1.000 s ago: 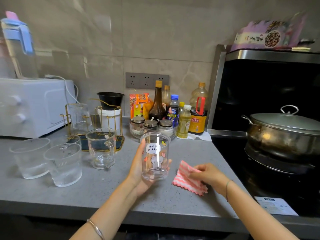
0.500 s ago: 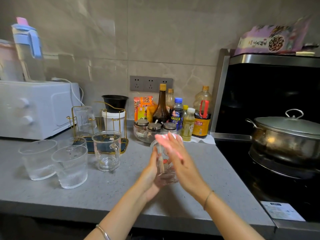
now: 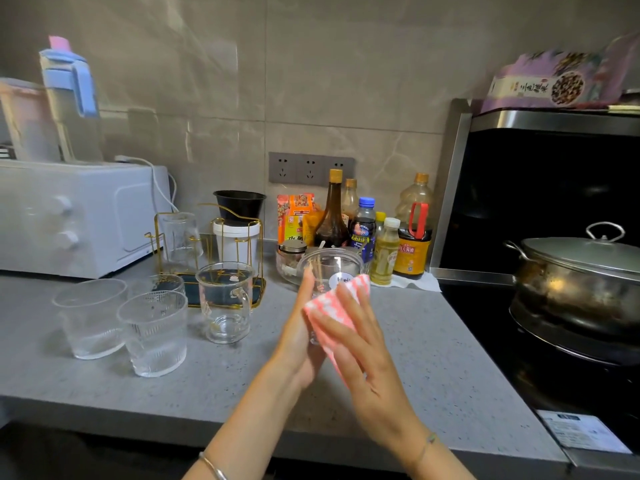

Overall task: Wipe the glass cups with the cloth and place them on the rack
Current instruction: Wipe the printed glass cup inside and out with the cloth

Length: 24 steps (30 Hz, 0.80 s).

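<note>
Update: the cloth (image 3: 330, 304) is off the counter (image 3: 426, 344), where it lay a second ago at 3 o'clock of the cup. The right hand (image 3: 363, 355) now presses it flat on the side of the printed cup (image 3: 329, 268), fingers near straight and spread, not clenched. The left hand (image 3: 299, 336) wraps the cup from its 9 o'clock side, and the cup looks lifted, mid-frame. So wiping of this cup has started, early stage by my read. The rack (image 3: 207, 258) is at 10 o'clock of the hands with one glass (image 3: 180, 237) on it. The mug (image 3: 225, 299) and ribbed cups (image 3: 154, 334) wait at 9 o'clock.
</note>
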### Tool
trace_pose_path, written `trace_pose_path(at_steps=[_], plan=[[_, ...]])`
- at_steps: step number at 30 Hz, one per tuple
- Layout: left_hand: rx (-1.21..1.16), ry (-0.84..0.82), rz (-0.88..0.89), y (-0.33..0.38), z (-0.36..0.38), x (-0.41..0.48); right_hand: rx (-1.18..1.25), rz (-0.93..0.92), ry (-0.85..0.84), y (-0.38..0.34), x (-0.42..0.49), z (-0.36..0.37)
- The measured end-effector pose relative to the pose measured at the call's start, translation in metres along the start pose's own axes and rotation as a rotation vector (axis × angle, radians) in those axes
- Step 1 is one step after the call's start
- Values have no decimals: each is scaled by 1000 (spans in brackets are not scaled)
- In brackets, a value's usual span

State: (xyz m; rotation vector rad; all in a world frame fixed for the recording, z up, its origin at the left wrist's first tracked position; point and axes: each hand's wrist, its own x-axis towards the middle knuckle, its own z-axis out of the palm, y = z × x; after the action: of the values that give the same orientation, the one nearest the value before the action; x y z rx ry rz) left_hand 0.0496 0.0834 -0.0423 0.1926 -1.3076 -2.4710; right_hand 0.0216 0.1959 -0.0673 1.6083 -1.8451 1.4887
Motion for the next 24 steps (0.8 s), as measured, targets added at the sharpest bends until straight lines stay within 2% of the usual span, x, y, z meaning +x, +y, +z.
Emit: trace_pose_path(at_steps=[5,8,12,17,20,24], plan=[[89,-16,106,2,12,-9,-72,104,55,-4,32,-4],[80,-69,109,4,13,-12,-70,116,79,-5,46,-10],[103,-54,131,5,8,-13,-37,95,94,-7,42,-5],[-14,-16,100,11,4,-13,-27,-1,44,0,13,10],[-84,-64,47,12,4,-14,-21,-1,32,0,5,13],[18,-109,61,7,5,-15,28,51,79,1,24,-2]])
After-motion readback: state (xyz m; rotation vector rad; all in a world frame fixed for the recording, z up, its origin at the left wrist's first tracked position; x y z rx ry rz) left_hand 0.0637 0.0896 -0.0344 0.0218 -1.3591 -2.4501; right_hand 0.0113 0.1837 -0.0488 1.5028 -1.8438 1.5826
